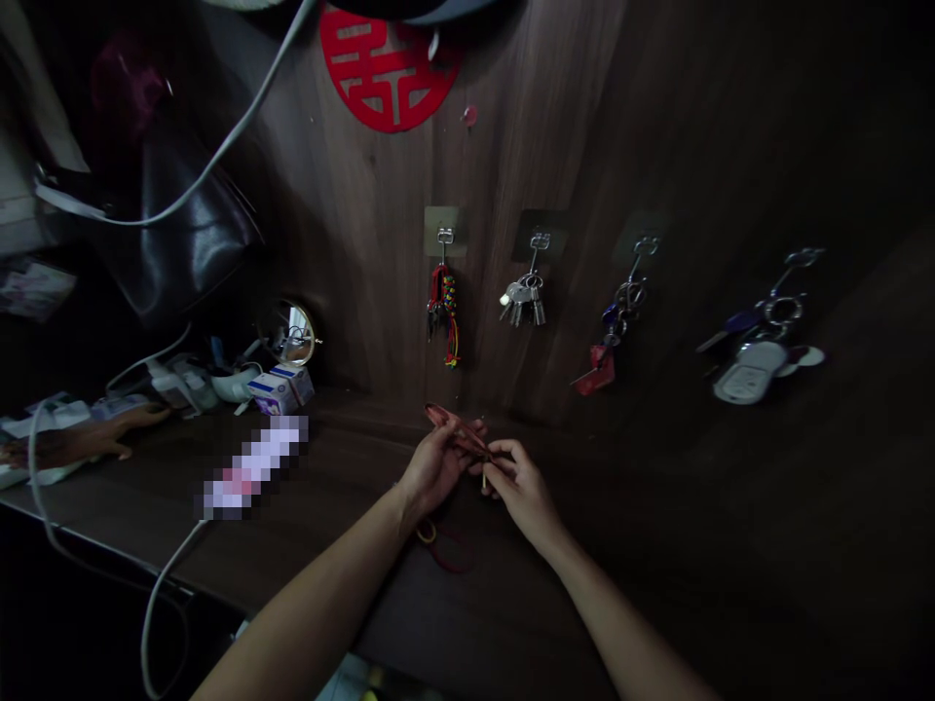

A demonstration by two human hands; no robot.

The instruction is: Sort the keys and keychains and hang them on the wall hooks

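Over the dark wooden surface, my left hand (432, 469) is closed around a small reddish, flattened thing that looks like a cloth pouch (438, 416). My right hand (517, 484) pinches at the pouch's right end, fingers and thumb pressed together. A short, thin yellowish piece (483, 476) shows beside the right fingertips; its kind is too small to tell. Just below the hands lie a yellow ring-like thing (426, 531) and a dark red cord loop (451, 562), partly lost in shadow.
Several key bunches hang from wall hooks, among them silver keys (527, 298) and a grey key fob (751, 372). To the left are a power strip-like blurred item (252, 469), a small box (281, 390), a round mirror (290, 331) and a dark bag (194, 229). A white cable (241, 131) crosses the upper left.
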